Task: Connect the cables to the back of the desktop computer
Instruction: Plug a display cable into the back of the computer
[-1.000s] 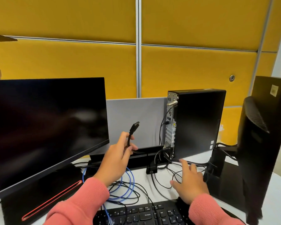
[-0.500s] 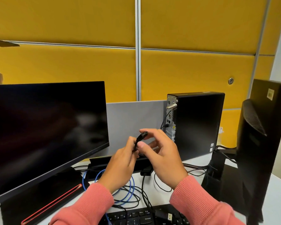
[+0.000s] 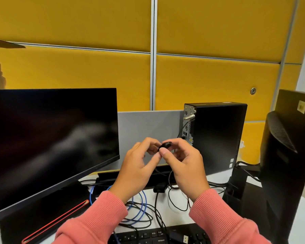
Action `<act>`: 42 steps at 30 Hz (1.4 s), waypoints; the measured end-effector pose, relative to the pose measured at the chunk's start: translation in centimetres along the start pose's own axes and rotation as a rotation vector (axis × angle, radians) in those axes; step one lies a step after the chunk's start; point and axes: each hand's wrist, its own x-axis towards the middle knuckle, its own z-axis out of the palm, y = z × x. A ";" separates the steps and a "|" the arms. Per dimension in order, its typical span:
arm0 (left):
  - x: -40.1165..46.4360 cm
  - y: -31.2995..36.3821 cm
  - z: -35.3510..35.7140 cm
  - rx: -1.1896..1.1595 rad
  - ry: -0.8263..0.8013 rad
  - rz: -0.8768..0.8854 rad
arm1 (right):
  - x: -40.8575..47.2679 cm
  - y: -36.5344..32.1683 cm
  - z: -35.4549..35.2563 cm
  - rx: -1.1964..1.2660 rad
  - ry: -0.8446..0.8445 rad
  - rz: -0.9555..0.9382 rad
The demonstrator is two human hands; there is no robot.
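Observation:
A slim black desktop computer (image 3: 217, 136) stands upright on the desk, its silver back panel (image 3: 188, 124) with ports facing left; one black cable is plugged into it. Both hands meet in front of it, just left of the panel. My right hand (image 3: 185, 162) pinches a black cable plug (image 3: 165, 145) between thumb and fingers. My left hand (image 3: 137, 166) touches the same plug from the left with its fingertips. The plug's cable drops behind my hands and is mostly hidden.
A large dark monitor (image 3: 48, 141) fills the left; the back of a second monitor (image 3: 289, 159) stands at the right. A coiled blue cable (image 3: 143, 205) and several black cables (image 3: 174, 199) lie on the white desk. A black keyboard (image 3: 158, 236) sits at the front edge.
My right hand rose from the desk to join the left at the plug. The plug, first held up by the left hand alone, is now pinched by both hands nearer the computer.

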 end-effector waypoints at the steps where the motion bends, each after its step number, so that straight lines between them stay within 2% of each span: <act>1: 0.1 -0.1 -0.1 0.009 -0.005 0.011 | 0.1 0.1 -0.1 -0.006 -0.004 0.003; 5: 0.3 -0.7 -0.1 0.034 0.012 0.055 | 0.2 0.4 -0.1 -0.080 -0.017 -0.032; 12: 0.4 -1.6 0.1 -0.107 0.039 0.018 | 1.5 1.1 -0.6 -0.088 -0.017 -0.100; 14: 1.1 -2.0 0.1 -0.190 0.065 -0.026 | 3.1 2.1 -1.0 -0.078 0.072 -0.076; 19: 4.1 -3.3 -0.1 -0.274 0.072 -0.094 | 9.4 5.5 -2.3 -0.156 0.477 -0.046; 22: 6.0 -4.1 0.2 -0.266 0.074 -0.102 | 13.0 7.4 -3.6 -0.269 0.591 -0.016; 26: 8.4 -5.8 1.2 -0.198 0.053 -0.098 | 17.2 8.8 -5.2 -0.515 0.520 0.025; 31: 11.3 -8.0 2.8 -0.089 0.012 -0.074 | 19.6 11.5 -6.0 -0.619 0.394 -0.034; 36: 15.1 -10.5 5.1 0.000 -0.021 -0.034 | 20.0 14.2 -5.6 -0.637 0.536 -0.166; 42: 18.8 -12.1 8.9 0.068 -0.027 0.017 | 21.0 15.7 -5.4 -0.671 0.602 -0.240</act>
